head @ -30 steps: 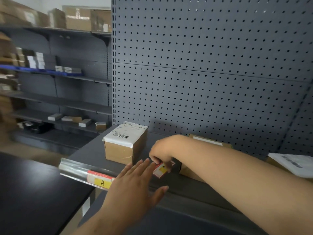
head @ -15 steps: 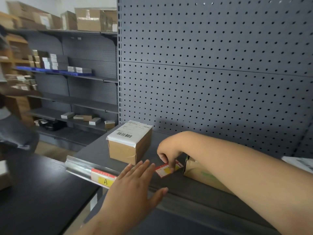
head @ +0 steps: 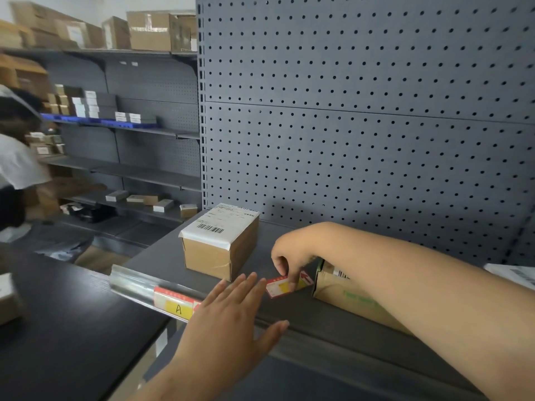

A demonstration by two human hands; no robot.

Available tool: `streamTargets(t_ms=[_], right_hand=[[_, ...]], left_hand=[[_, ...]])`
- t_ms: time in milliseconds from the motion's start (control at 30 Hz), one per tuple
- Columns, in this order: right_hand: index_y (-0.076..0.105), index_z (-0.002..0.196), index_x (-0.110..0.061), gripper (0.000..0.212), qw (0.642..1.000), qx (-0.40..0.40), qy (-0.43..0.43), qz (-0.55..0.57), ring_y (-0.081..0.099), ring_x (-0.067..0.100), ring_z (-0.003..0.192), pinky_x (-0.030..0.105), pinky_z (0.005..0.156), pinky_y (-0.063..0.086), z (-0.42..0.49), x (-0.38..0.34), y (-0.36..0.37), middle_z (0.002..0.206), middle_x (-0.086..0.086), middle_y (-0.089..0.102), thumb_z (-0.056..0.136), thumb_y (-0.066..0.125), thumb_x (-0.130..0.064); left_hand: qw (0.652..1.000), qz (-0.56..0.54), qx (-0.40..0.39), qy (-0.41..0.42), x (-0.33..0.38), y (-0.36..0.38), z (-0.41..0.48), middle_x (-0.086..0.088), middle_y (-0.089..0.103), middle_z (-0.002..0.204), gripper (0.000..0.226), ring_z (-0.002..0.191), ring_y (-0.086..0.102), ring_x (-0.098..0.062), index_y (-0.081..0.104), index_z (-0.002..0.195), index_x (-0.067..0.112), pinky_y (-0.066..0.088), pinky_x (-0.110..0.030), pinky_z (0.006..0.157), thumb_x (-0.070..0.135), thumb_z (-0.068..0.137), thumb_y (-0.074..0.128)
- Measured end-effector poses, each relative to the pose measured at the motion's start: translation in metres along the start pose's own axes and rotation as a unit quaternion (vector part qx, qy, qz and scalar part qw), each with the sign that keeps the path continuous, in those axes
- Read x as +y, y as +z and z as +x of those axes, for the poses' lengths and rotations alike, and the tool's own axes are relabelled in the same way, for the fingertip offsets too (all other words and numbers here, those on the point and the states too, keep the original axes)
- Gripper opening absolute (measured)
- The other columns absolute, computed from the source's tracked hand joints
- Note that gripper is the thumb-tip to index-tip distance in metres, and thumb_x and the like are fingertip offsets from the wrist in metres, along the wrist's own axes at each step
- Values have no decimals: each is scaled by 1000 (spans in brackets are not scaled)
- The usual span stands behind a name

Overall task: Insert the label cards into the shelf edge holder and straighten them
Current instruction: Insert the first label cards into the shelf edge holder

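On the shelf (head: 333,316) the right hand (head: 292,253) still pinches the label card (head: 278,287).

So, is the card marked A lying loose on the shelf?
No, the A card sits inside the clear holder, with its right end hidden behind the left hand.

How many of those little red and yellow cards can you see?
2 at least. The card marked A sits in the shelf edge holder, partly behind the left hand. A second card lies on the shelf, pinched by the right hand; another may hide beneath.
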State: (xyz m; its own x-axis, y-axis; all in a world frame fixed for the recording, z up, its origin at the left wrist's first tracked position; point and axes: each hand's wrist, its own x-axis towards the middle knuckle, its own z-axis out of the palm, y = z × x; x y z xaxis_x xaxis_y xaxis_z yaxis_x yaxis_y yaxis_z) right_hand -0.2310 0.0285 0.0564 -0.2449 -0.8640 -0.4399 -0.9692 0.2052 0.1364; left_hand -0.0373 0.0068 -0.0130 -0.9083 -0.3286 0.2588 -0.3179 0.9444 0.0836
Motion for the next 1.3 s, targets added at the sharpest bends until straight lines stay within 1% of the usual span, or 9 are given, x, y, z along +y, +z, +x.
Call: streamTargets(t_ms=[133, 367, 500, 600, 767, 867, 967, 1133, 1300], right_hand=[[67, 102, -9, 41, 1000, -7, 5, 9, 52, 15, 82, 20, 56, 38, 2, 2, 1, 103, 5, 66, 73, 76, -36], [68, 100, -9, 42, 1000, -12, 10, 11, 52, 16, 76, 22, 54, 38, 2, 6, 1, 99, 6, 67, 72, 76, -40], [66, 102, -10, 35, 999, 1, 3, 39, 51, 11, 73, 19, 55, 37, -3, 4, -3, 83, -6, 58, 75, 76, -30], [65, 106, -9, 30, 995, 36, 3, 97, 46, 0, 61, 16, 55, 37, -10, 4, -10, 69, -15, 51, 79, 73, -18], [66, 105, -10, 23, 976, 133, 1, 170, 49, -1, 61, 15, 57, 39, -30, 4, -23, 70, -15, 54, 81, 69, -10], [68, 103, -13, 21, 961, 186, 9, 202, 49, -3, 61, 11, 54, 38, -52, 3, -29, 70, -16, 54, 82, 69, -12], [69, 99, -14, 19, 953, 206, 23, 221, 52, -3, 61, 11, 55, 41, -80, 4, -30, 68, -16, 57, 80, 71, -14], [70, 91, -14, 13, 943, 216, 42, 250, 61, 5, 64, 22, 69, 52, -125, 6, -15, 67, -10, 63, 79, 73, -12], [73, 93, -19, 14, 940, 238, 68, 236, 55, -9, 51, 6, 54, 42, -162, 1, 8, 61, -16, 60, 79, 72, -17]], left_hand=[[1000, 2, 2, -4, -1, 0, 1, 15, -2, 154, 96, 138, -5, -2, -2, 145, 37, -14, -26, 104, 79, 60, -10], [1000, 5, 3, -5, -2, 2, 3, 15, -2, 154, 99, 136, -6, 0, -3, 145, 36, -13, -25, 103, 79, 56, -13], [1000, 12, 3, -4, -3, 3, 4, 15, -2, 154, 99, 140, -3, -5, -3, 145, 36, -13, -26, 103, 79, 56, -14], [1000, 7, 19, 5, -5, 6, 5, 15, 0, 154, 102, 139, -1, -4, 0, 145, 36, -13, -25, 103, 79, 55, -15], [999, 3, 36, 16, -5, 5, 0, 14, 4, 153, 101, 139, 3, -3, 8, 146, 32, -9, -23, 106, 79, 60, -16], [999, 14, 36, 17, -4, 2, -2, 7, 33, 146, 88, 133, 32, -8, 38, 139, 27, 13, -29, 108, 76, 76, 0], [998, 34, 42, 25, 0, 7, -5, -1, 60, 125, 75, 115, 55, -15, 60, 121, 18, 34, -41, 97, 69, 86, 19], [996, 39, 67, 47, 23, 10, -12, -6, 58, 128, 74, 118, 52, -20, 58, 124, 13, 24, -31, 104, 66, 85, 23], [992, 46, 80, 85, 48, 18, -27, -8, 54, 131, 74, 122, 49, -21, 55, 126, 12, 24, -32, 107, 64, 87, 20]])
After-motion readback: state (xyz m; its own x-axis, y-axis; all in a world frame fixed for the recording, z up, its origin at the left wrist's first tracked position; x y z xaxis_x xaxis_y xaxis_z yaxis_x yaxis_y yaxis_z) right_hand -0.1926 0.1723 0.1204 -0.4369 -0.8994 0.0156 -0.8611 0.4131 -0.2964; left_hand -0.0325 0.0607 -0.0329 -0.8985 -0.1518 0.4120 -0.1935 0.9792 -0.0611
